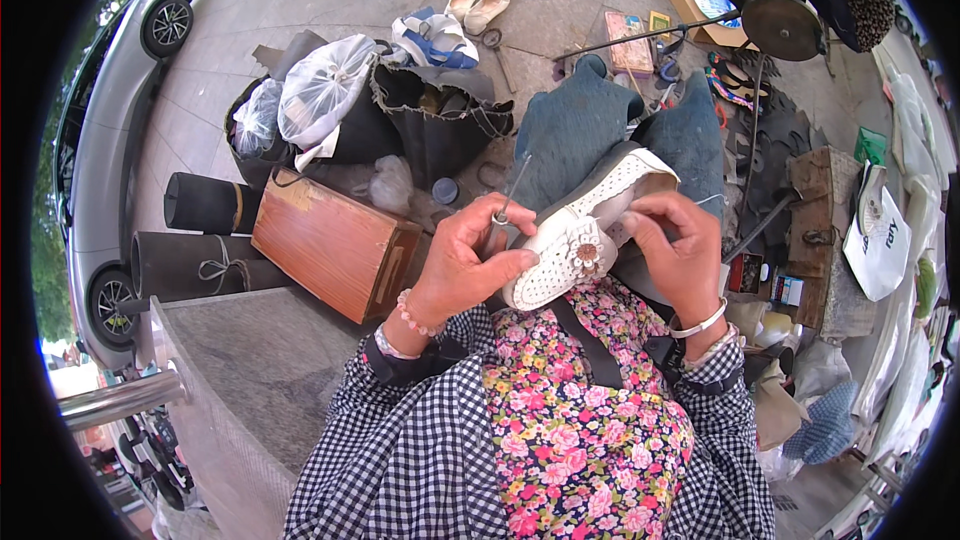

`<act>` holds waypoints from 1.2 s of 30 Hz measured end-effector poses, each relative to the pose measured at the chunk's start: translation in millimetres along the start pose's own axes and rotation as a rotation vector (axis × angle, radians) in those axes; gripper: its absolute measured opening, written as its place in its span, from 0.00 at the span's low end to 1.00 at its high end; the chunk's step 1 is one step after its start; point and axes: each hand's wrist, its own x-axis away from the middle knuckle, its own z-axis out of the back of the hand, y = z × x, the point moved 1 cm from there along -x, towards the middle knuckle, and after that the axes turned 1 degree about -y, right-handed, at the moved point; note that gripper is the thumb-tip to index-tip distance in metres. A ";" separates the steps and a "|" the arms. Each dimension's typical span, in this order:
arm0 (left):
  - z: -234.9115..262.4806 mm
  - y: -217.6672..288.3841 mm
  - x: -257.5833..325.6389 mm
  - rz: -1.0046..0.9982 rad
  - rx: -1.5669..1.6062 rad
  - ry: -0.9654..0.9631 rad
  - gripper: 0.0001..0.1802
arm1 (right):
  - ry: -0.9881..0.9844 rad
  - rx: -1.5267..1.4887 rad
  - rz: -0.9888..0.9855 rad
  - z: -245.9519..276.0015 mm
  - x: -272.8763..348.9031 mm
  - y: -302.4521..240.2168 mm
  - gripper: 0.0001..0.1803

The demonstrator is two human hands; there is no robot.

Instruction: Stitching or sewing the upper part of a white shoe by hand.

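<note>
A white perforated shoe (570, 245) with a flower ornament on its toe rests over my lap, its opening tilted toward my right. My left hand (470, 250) is closed at the toe end, thumb against the shoe. From between its fingers sticks a thin metal awl-like tool (517, 185), with a ring on a finger close by. My right hand (680, 250) pinches at the edge of the shoe's opening; whether thread is between those fingers is hidden. A pale strand (712, 198) shows beside that hand. Beneath the shoe is a floral apron (590, 410).
An orange-brown wooden box (325, 240) and dark rolls (190, 265) lie left, beside a grey slab (255, 360). Ahead are an open black bag (440, 115) and a pair of white shoes (478, 3). A machine wheel (783, 25) overhangs the far right; a wooden case (830, 230) stands right.
</note>
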 end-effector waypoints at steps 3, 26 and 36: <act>-1.0 1.1 -1.6 -0.002 -0.013 0.003 0.19 | -0.246 -0.288 -0.290 -0.8 1.7 11.3 0.09; -5.2 -6.1 -1.0 -0.061 -0.092 0.054 0.25 | -0.566 -0.355 -0.360 -6.6 -10.7 17.9 0.14; -0.1 -10.4 -3.4 -0.186 -0.195 -0.004 0.23 | -0.411 -0.252 -0.240 -0.1 -14.9 10.2 0.09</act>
